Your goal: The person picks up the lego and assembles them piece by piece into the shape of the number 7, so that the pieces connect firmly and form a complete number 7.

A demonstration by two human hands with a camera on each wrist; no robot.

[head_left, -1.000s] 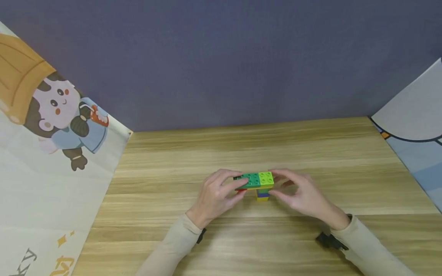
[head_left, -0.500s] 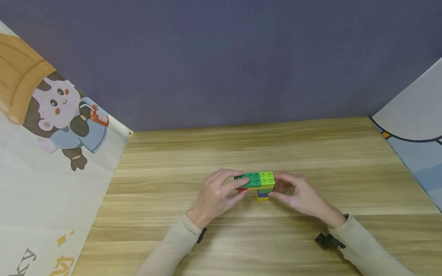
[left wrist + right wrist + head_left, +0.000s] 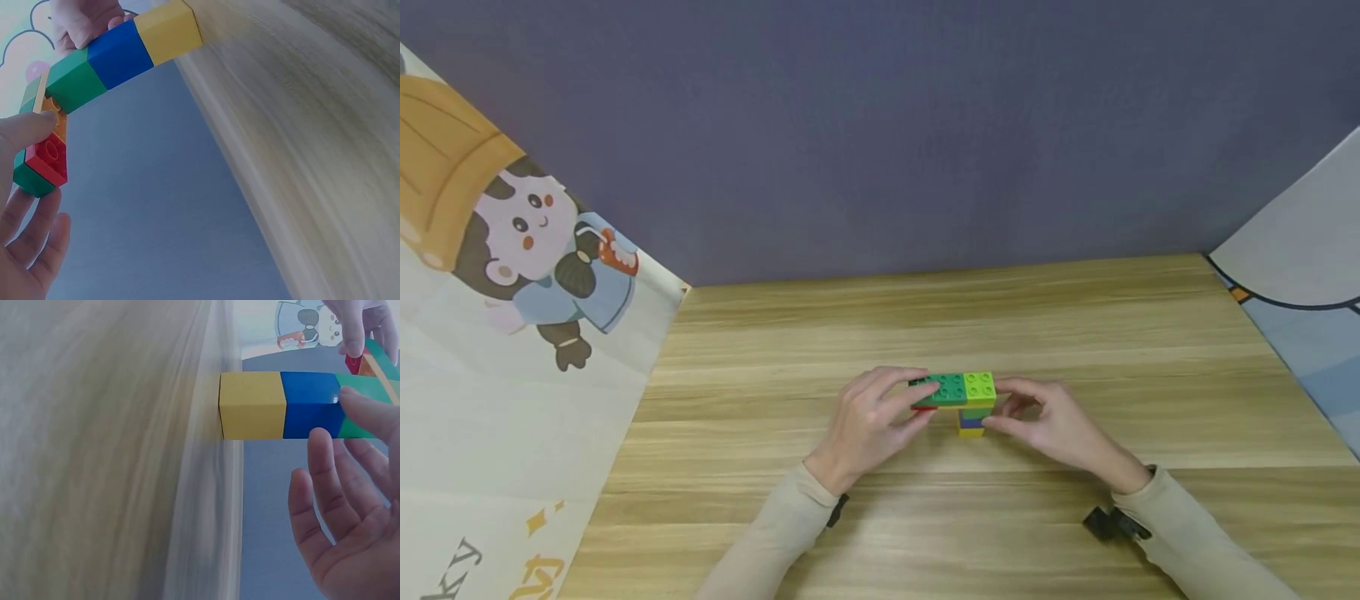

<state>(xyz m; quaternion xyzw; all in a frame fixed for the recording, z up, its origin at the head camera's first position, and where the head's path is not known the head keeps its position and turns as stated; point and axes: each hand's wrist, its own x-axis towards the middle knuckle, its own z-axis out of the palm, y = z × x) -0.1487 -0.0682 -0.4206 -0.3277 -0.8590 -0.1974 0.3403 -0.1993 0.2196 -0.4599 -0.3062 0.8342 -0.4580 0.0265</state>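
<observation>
A toy-brick structure stands on the table, its upright column made of a yellow brick (image 3: 253, 406) at the bottom, a blue brick (image 3: 312, 403) and a green brick (image 3: 75, 81). Across the top runs a beam with a long dark green brick (image 3: 951, 390) and a lime brick (image 3: 980, 388), which overhangs to the left. Beneath the overhang show orange and a red brick (image 3: 50, 159). My left hand (image 3: 867, 421) grips the beam's left end, thumb underneath and fingers above. My right hand (image 3: 1056, 423) holds the column near the blue and green bricks, thumb on its near side.
The wood-grain table (image 3: 880, 325) carries the structure. A dark blue-grey panel (image 3: 880, 142) rises at the back edge. Printed cartoon panels flank the table on the left (image 3: 550, 400) and right (image 3: 1315, 275).
My right hand has moved slightly left, its fingers closing in on the column and the lime end. The left hand keeps its hold, and the structure has barely shifted.
</observation>
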